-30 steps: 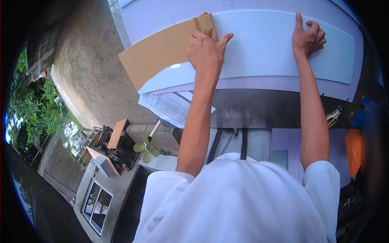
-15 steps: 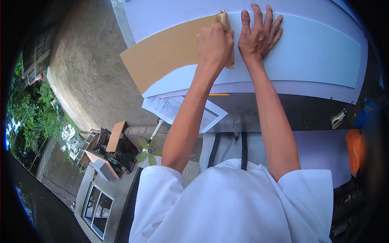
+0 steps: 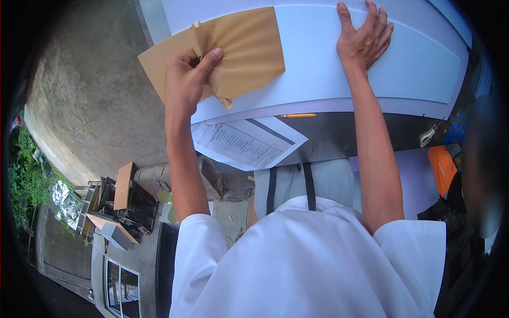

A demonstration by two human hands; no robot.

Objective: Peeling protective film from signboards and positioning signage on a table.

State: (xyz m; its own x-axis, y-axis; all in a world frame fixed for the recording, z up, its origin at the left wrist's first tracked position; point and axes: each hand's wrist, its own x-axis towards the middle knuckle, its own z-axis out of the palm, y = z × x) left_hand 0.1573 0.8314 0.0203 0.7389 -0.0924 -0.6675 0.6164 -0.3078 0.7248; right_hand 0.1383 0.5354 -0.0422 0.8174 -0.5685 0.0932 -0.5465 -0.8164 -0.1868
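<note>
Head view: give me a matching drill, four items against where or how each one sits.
Items:
1. left hand
2. right hand
3. orange pencil
4. printed form

States:
A. lies along the near edge of the white sheet
B. pressed flat on the white sheet
C. hangs over the table's near edge
D. pinches the brown paper backing, lifting it

Pairs: 1-D, 2-B, 3-A, 4-C
</note>
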